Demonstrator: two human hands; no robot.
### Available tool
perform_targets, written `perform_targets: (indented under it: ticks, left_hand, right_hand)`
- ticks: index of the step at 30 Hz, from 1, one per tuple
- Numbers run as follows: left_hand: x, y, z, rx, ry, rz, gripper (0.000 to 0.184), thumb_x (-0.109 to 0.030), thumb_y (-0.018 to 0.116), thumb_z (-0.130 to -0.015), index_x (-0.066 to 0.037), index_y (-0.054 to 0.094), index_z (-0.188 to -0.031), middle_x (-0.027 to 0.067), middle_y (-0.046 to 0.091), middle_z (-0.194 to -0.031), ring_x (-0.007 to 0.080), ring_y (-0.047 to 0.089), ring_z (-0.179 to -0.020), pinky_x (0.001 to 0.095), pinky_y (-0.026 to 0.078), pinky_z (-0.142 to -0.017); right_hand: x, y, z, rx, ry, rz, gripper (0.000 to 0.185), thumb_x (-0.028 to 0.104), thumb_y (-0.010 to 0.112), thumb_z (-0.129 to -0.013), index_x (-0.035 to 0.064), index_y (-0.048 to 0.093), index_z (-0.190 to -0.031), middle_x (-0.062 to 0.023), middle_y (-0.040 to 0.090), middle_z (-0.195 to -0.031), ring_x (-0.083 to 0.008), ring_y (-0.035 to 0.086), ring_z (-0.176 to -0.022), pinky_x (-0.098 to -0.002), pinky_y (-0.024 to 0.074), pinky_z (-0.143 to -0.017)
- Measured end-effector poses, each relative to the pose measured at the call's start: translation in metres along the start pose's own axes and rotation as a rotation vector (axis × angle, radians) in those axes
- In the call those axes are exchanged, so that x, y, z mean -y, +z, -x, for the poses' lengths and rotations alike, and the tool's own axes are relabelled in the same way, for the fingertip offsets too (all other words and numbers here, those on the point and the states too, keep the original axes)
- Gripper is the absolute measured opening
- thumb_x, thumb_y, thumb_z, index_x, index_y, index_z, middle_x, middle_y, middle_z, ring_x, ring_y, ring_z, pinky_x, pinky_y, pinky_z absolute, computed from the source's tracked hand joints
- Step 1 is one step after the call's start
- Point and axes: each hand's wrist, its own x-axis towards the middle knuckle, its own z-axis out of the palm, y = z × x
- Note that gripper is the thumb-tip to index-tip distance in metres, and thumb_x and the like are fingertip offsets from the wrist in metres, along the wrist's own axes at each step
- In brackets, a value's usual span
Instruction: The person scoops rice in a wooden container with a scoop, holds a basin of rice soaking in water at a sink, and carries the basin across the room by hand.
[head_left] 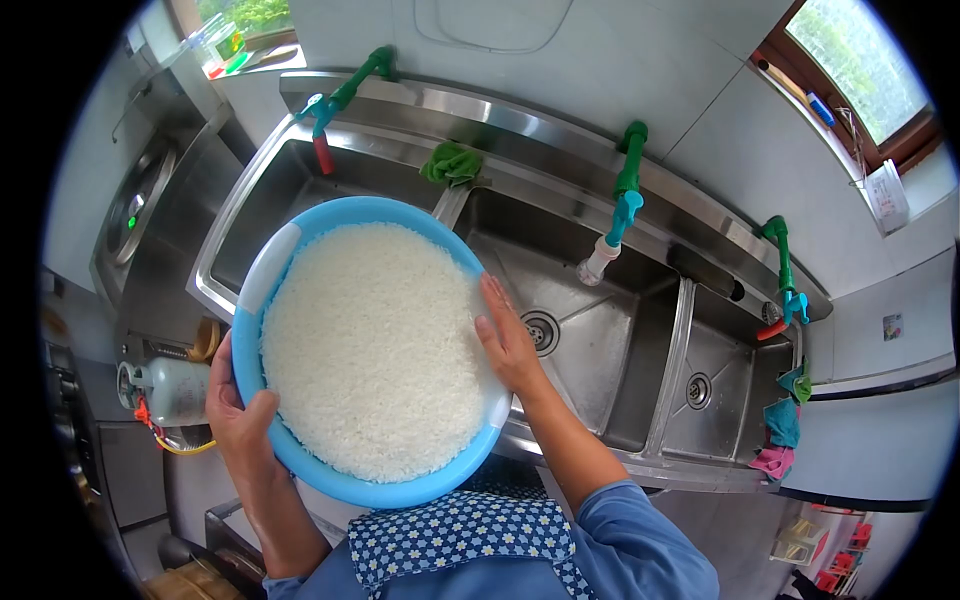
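Note:
A round blue basin full of white rice is held up in front of my body, over the front of the left and middle sinks. My left hand grips its left rim, with the thumb on the inner side and the fingers outside. At the opposite side my right hand is closed on the rim, its thumb over the edge next to the rice. A white handle patch shows on the basin's upper left. The grains lie fairly level.
Behind the basin runs a steel sink with three bowls; the middle bowl has a drain. Green-piped taps stick out from the wall. A green cloth lies on the divider. A gas cylinder stands at left, and colored cloths hang at right.

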Motion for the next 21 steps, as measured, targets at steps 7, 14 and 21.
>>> perform_targets:
  ticks: [7,14,21]
  left_hand:
    - [-0.0004,0.0018,0.0002,-0.013,0.005,-0.014,0.070,0.002,0.048,-0.062,0.011,0.041,-0.132,0.0196,0.057,-0.116,0.0233,0.062,-0.101,0.0313,0.046,-0.095]
    - [0.0013,0.0006,0.0001,-0.010,0.009,-0.034,0.070,0.002,0.047,-0.063,0.011,0.041,-0.132,0.0194,0.057,-0.116,0.0232,0.062,-0.100,0.0307,0.046,-0.094]
    - [0.0025,-0.0011,-0.0015,-0.012,0.006,0.004,0.071,0.003,0.046,-0.062,0.011,0.041,-0.132,0.0191,0.056,-0.116,0.0234,0.061,-0.103,0.0314,0.045,-0.095]
  right_hand:
    - [-0.0008,-0.0003,0.0004,-0.001,0.007,-0.004,0.053,0.025,0.047,-0.096,0.0007,0.036,-0.142,-0.0185,0.034,-0.148,-0.0333,0.027,-0.140,-0.0393,0.0199,-0.115]
    - [-0.0015,-0.0002,0.0010,-0.005,0.004,0.019,0.054,0.026,0.048,-0.096,0.0005,0.036,-0.142,-0.0196,0.034,-0.148,-0.0339,0.028,-0.140,-0.0393,0.0208,-0.114]
    - [-0.0008,-0.0005,0.0011,-0.009,-0.003,0.041,0.054,0.027,0.048,-0.096,0.0006,0.036,-0.142,-0.0198,0.035,-0.147,-0.0339,0.029,-0.139,-0.0393,0.0215,-0.114]
